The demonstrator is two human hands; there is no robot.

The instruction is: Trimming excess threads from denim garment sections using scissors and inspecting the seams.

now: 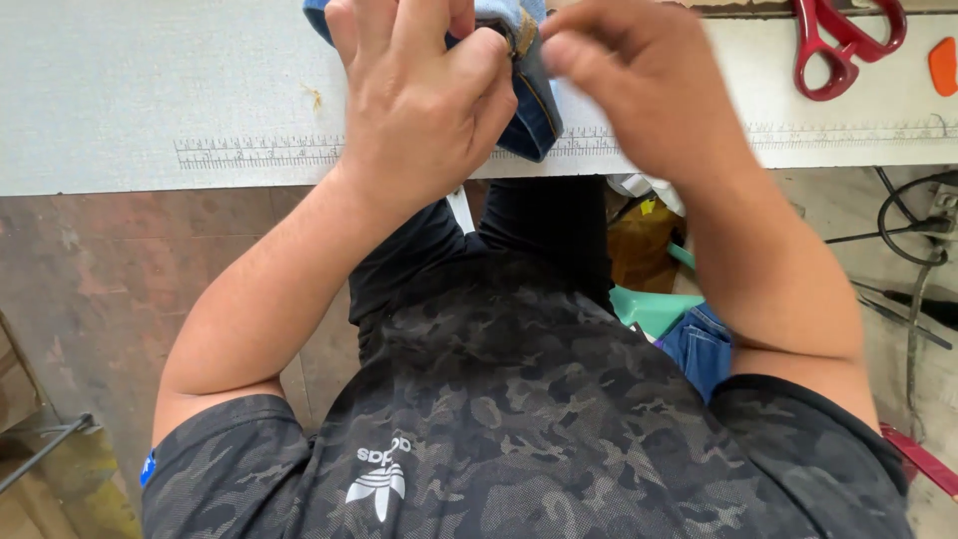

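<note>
Denim in hand: blue folded jeans fabric with a tan stitched seam [531, 95] sits at the top centre, on the near part of the desk, pinched between both hands.
Left hand: the left hand [424, 95] is clamped over the fabric from the left, fingers curled down and thumb pressed against the seam edge, so it is holding the denim firmly.
Right hand: the right hand [639, 85] comes in from the right, fingertips bunched narrow at the seam, touching the fabric's edge; it is slightly blurred, so how much cloth it grips I cannot tell.
Fabric position: the denim hangs just over the printed ruler strip [269, 150] that runs along the front edge.
Desk: pale grey flat desk [150, 80] carries the fabric and spreads wide to the left.
Far right of desk: red-handled scissors [843, 45] lie well apart from the hands, with an orange rounded piece [943, 65] just beside them at the frame edge.
Below the desk: the person's dark camouflage shirt [529, 419] fills the lower frame.
Right of the body: a blue denim pile [704, 344] rests against a teal flat object [654, 307], near a brown bag [644, 245].
Floor right: black cables [903, 230] loop over pale ground.
Floor left: rusty brown surface [90, 289].
</note>
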